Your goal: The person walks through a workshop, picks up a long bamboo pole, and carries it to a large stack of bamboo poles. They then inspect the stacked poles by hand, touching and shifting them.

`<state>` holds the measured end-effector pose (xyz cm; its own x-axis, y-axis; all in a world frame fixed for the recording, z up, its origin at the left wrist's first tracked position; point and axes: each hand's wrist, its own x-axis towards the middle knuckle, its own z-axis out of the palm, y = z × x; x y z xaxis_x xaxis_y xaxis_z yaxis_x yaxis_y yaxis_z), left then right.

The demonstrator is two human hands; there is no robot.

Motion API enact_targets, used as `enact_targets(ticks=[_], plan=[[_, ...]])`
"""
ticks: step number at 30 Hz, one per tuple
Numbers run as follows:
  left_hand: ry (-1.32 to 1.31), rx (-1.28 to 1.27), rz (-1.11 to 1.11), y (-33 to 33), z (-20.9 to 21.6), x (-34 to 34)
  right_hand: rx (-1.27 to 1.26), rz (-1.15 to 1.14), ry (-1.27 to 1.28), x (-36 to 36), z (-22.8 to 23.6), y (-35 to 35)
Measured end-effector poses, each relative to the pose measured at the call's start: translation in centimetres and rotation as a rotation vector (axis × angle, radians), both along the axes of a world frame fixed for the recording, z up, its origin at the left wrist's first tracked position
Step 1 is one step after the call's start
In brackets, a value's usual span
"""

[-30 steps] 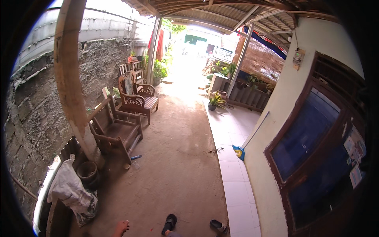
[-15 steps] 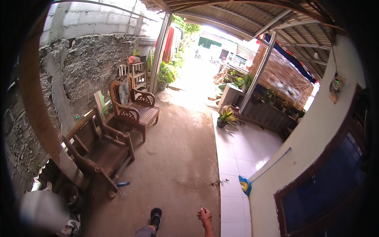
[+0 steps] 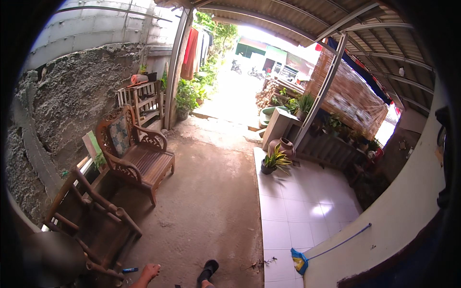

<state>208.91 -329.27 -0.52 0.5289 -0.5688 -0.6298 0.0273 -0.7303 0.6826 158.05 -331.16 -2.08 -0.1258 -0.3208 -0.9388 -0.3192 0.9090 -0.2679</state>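
Note:
My left hand [image 3: 151, 272] comes in at the lower edge, its fingers loosely curled and nothing visible in them. It touches nothing; beside it on the ground lies a small blue tube-like thing [image 3: 130, 270]. To its left stands a dark wooden chair [image 3: 103, 230]. A foot in a dark shoe [image 3: 207, 270] is stepped forward to the right of the hand. My right hand is out of the picture.
A carved wooden bench [image 3: 144, 161] stands along the rough wall [image 3: 77, 96]. On the right, a white tiled floor [image 3: 278, 235] holds a potted plant [image 3: 273, 162], a clay jar [image 3: 283, 146] and a blue stick [image 3: 341, 241] with a blue-and-yellow end. A post [image 3: 319, 91] supports the roof.
The view has moved forward, bringing the bench and potted plant nearer. My right hand has left the picture, and my left hand has come in at the lower edge.

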Motion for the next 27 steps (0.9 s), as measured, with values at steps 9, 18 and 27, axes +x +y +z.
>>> enact_targets(ticks=[9, 18, 27], plan=[[0.221, 0.360, 0.035, -23.5, 2.2, 1.6, -0.323, -0.087, -0.131, 7.8, -0.9, -36.9], [0.023, 0.254, -0.331, -41.8, -7.7, 10.6, -0.827, 0.085, -0.234, 24.2, 6.2, -82.0], [0.131, 0.249, 0.100, -73.9, 1.5, 24.3, -0.138, 0.067, -0.025, 29.4, 0.6, -87.6]])
